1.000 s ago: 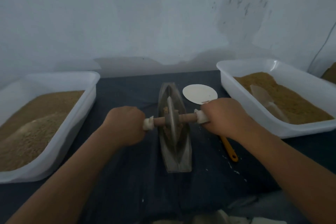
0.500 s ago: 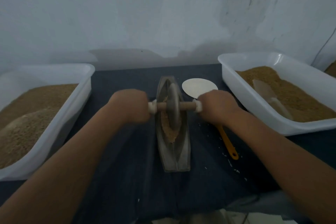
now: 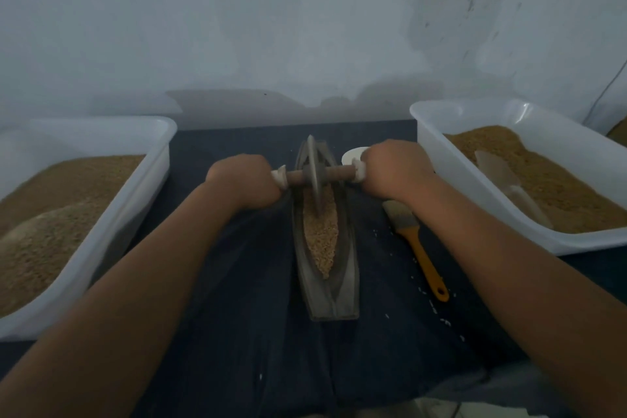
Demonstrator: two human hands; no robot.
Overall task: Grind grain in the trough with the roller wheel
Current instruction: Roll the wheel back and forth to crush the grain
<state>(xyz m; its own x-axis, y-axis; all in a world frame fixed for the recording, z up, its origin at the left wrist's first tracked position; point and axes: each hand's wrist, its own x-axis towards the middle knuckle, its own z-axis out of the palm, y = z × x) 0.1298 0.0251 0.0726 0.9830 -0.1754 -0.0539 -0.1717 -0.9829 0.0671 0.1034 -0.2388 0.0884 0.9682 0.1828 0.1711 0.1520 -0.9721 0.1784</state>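
Since a second ago the roller wheel (image 3: 314,173) has travelled from mid-trough to the far end of the narrow, boat-shaped metal trough (image 3: 342,285), uncovering a strip of tan grain (image 3: 320,231) along the near half. Both fists are closed around the wooden axle (image 3: 334,176), the left hand (image 3: 244,180) and the right hand (image 3: 395,168) each wrapping a white-capped end. Pushed any farther, the wheel could likely climb over the pointed tip and throw grain out; uneven pressure from one side might tilt it against the wall. A dark blue cloth (image 3: 237,316) covers the surface, flecked with stray kernels beside a yellow-handled brush (image 3: 415,244). White plastic tubs of grain stand left (image 3: 101,132) and right (image 3: 475,114), the right one holding a translucent scoop (image 3: 498,173). Behind rises a scuffed, pale wall (image 3: 305,27) in dim light.
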